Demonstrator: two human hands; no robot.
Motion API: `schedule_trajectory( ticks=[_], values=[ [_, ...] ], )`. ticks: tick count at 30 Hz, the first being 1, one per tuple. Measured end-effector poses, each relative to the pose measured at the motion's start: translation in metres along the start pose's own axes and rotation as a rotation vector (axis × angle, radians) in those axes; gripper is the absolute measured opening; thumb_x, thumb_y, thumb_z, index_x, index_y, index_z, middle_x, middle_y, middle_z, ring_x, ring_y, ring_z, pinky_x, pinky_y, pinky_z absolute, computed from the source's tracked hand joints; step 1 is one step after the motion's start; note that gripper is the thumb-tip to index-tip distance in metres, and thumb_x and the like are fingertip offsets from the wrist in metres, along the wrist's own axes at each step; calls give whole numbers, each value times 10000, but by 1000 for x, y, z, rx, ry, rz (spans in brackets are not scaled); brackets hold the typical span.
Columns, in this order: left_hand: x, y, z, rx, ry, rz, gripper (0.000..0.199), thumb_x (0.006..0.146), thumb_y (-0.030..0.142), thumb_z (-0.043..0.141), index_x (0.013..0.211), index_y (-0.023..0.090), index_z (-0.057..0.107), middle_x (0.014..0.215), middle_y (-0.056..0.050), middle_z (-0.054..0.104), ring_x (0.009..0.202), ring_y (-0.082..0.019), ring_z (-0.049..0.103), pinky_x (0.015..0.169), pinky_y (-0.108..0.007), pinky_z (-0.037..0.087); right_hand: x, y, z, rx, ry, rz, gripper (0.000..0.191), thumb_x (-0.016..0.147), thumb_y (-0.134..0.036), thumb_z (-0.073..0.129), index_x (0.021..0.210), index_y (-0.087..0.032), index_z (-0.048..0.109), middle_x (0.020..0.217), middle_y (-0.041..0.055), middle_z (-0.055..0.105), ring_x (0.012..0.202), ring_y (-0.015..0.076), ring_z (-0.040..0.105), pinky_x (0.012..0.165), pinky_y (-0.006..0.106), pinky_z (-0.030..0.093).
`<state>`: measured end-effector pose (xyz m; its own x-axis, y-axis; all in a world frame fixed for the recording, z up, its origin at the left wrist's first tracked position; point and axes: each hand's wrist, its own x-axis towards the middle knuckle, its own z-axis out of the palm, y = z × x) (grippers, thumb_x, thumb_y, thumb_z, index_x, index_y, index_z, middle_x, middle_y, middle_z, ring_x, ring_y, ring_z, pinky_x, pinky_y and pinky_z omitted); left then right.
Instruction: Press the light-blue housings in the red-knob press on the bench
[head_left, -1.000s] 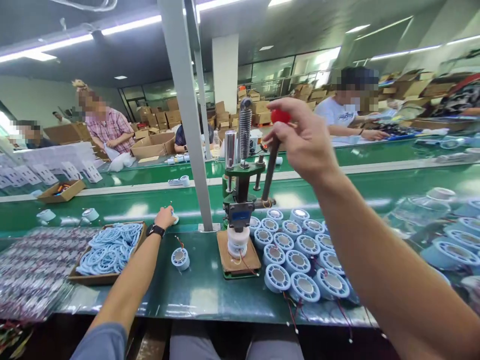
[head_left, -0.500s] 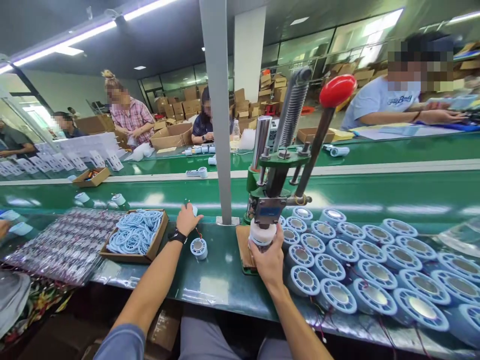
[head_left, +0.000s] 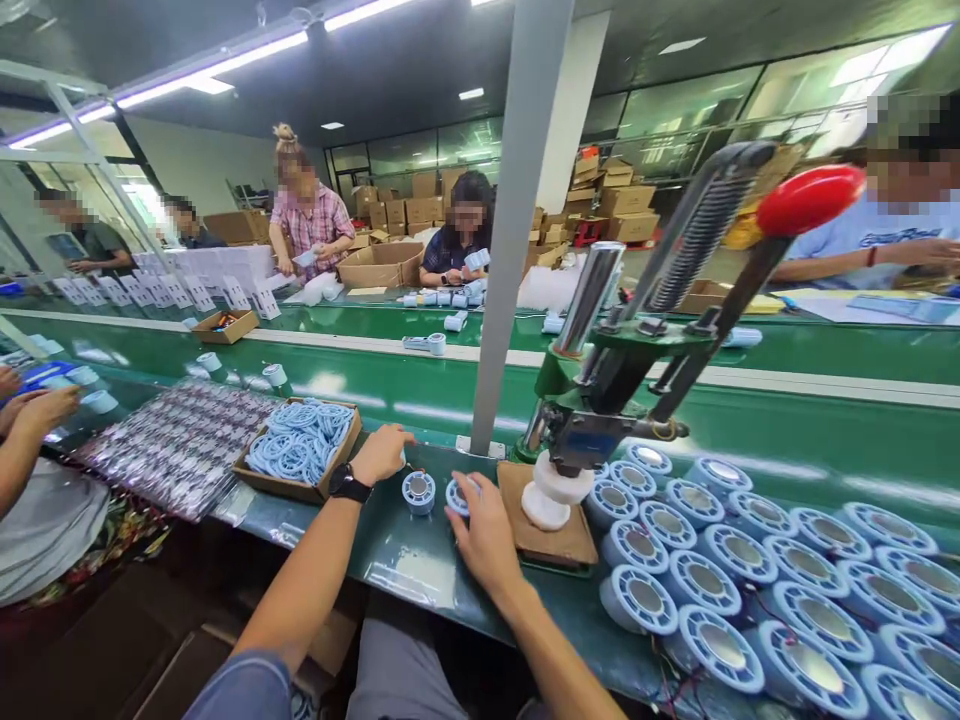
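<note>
My right hand is curled around a light-blue round housing on the green bench, left of the hand press. The fingers cover part of it. Just left of that stands another light-blue housing with a metal disc on top, touched by neither hand. Beyond it, my left hand is closed low over the bench, its fingertips mostly hidden. A sliver of light blue and thin wires show beside it. On the hand press, a white upper pad hangs over a white lower pad.
Rows of light-blue housings with trailing wires fill the bench's right side. A cardboard tray of blue rings stands left, beside small parts in clear packaging. A grey post rises ahead. Several co-workers sit or stand around the green line.
My right hand has left the press and moved left to the bench, where a housing now shows under its fingers. The white pads are uncovered. The view has swung left.
</note>
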<state>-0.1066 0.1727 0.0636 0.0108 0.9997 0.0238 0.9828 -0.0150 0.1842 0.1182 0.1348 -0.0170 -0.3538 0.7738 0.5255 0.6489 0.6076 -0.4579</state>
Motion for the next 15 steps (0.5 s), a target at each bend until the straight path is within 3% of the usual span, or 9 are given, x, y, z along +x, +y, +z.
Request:
schedule_trajectory(
  ticks=[4, 7, 11, 15],
  values=[
    [-32, 3, 7, -24, 165, 42, 479, 814, -4, 527, 1218, 218, 655, 1432, -108, 506, 1349, -253, 451, 1127, -433, 397, 38, 12, 5, -49, -15, 34, 513, 837, -45, 449, 1318, -161, 584, 1383, 152, 490, 1302, 333, 442, 1095, 568, 368],
    [-53, -9, 2, 5, 333, -8, 444, 863, 1, 452, 1206, 202, 650, 1325, -96, 579, 1253, -220, 514, 1096, -399, 431, 38, 3, 9, -54, -29, -53, 636, 769, 28, 391, 1347, -168, 569, 1467, 148, 402, 1379, 308, 366, 1140, 542, 332],
    [-50, -49, -30, 87, 406, -193, 433, 877, 19, 409, 1186, 194, 657, 1222, -110, 622, 1152, -250, 545, 1041, -410, 450, 25, -25, 20, -6, -225, -333, 679, 721, 53, 396, 1320, -203, 588, 1472, 130, 415, 1372, 259, 399, 1088, 460, 425],
    [-31, -87, -68, 131, 358, -267, 297, 784, 45, 566, 973, 212, 724, 1173, -122, 641, 1162, -309, 537, 1041, -470, 419, 15, -39, 14, -17, -279, -351, 529, 765, 23, 458, 1211, -206, 625, 1381, 125, 504, 1250, 271, 505, 952, 421, 518]
  ],
)
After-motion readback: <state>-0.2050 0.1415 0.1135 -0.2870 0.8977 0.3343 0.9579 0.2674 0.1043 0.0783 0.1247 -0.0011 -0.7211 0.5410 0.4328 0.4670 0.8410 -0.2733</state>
